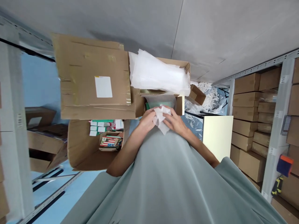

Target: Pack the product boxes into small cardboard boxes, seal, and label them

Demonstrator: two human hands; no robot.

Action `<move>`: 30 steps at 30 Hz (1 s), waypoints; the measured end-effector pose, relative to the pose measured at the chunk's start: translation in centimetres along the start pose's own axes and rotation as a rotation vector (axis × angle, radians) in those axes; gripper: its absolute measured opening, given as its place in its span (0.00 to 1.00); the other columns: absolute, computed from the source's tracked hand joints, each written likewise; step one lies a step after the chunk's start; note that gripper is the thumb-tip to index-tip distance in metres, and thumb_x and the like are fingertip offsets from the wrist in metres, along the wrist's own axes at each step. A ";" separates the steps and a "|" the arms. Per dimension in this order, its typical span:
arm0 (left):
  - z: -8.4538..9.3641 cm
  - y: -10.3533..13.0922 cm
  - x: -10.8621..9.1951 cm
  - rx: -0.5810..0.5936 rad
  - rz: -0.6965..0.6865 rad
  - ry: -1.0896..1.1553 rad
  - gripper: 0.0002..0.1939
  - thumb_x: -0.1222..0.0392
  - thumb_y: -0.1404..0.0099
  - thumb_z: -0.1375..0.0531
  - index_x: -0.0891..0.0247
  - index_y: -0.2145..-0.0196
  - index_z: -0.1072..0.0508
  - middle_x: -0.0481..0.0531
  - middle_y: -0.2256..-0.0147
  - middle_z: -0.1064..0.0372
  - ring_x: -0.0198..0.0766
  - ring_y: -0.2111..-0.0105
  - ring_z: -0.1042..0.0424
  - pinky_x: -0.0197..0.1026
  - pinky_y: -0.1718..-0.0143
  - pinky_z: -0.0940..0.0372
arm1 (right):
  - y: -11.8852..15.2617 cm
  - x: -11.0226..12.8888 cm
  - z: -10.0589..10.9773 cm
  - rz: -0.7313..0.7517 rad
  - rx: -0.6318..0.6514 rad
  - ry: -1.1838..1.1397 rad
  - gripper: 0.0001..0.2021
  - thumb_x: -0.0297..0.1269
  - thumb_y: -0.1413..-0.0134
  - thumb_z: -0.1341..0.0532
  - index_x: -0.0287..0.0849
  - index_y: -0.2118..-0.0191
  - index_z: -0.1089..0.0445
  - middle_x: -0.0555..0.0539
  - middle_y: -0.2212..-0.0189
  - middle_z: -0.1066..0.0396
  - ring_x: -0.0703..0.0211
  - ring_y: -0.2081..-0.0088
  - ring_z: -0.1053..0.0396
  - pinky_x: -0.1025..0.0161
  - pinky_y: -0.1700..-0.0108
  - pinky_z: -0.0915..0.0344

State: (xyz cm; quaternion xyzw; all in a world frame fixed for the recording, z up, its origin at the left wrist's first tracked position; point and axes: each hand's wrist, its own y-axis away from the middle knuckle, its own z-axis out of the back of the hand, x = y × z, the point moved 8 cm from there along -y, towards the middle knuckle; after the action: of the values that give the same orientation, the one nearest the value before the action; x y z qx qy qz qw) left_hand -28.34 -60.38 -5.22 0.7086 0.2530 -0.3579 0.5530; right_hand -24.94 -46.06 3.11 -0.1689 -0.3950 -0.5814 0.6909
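Close in front of my body, both hands hold a crumpled piece of thin white tissue paper [160, 117]. My left hand [148, 119] grips its left side, fingers curled against it. On the other side, the fingers of my right hand [174, 120] are bent around the paper. Whether something lies wrapped inside cannot be seen. Just beyond my hands stands an open cardboard box [179, 105], with a translucent sheet [161, 99] spread over its opening and something green showing below it. Behind that, a stack of white paper sheets [158, 71] lies over another box.
A large cardboard box [84, 68] with a white label stands at left. Below it, an open carton [81, 146] holds small green-and-white boxes [94, 128]. White paper scraps [206, 96] are heaped at right, near a pale yellow panel [217, 133]. Shelves of cartons [245, 115] line the right.
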 end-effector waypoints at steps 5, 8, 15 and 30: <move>-3.0 2.7 -1.6 0.099 -0.302 -0.041 0.35 0.39 0.28 0.30 0.59 0.32 0.20 0.62 0.32 0.21 0.54 0.36 0.19 0.50 0.39 0.20 | 0.4 -5.6 0.3 -0.336 -0.279 -0.253 0.21 0.55 0.20 0.43 0.44 0.55 0.22 0.47 0.63 0.22 0.53 0.59 0.25 0.61 0.56 0.26; -3.8 3.7 -3.2 0.024 -0.521 -0.276 0.27 0.47 0.24 0.33 0.58 0.33 0.18 0.61 0.27 0.26 0.52 0.30 0.23 0.50 0.37 0.21 | -0.8 -6.8 -0.1 -0.304 -0.335 -0.391 0.23 0.62 0.26 0.39 0.44 0.57 0.24 0.49 0.65 0.24 0.53 0.61 0.28 0.59 0.57 0.27; -1.9 -2.0 -2.9 0.005 -0.364 -0.404 0.17 0.59 0.28 0.37 0.63 0.47 0.14 0.55 0.52 0.12 0.47 0.54 0.14 0.47 0.49 0.18 | -0.7 -3.4 1.2 -0.009 -0.315 -0.261 0.28 0.57 0.21 0.37 0.52 0.25 0.32 0.37 0.27 0.32 0.44 0.29 0.30 0.48 0.31 0.25; -2.7 -9.5 -1.4 0.274 -0.368 -1.501 0.37 0.72 0.21 0.48 0.57 0.19 0.33 0.76 0.28 0.28 0.66 0.32 0.23 0.66 0.36 0.27 | -6.2 -5.3 -0.6 -0.272 0.288 0.597 0.25 0.21 0.21 0.52 0.35 0.32 0.25 0.30 0.26 0.32 0.42 0.32 0.27 0.50 0.34 0.23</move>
State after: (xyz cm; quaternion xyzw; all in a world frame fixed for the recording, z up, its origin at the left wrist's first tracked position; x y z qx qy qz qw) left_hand -35.77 -55.23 -9.46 0.2859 -0.1214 -0.8550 0.4154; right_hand -30.63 -44.63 -2.58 0.1615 -0.2724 -0.6301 0.7090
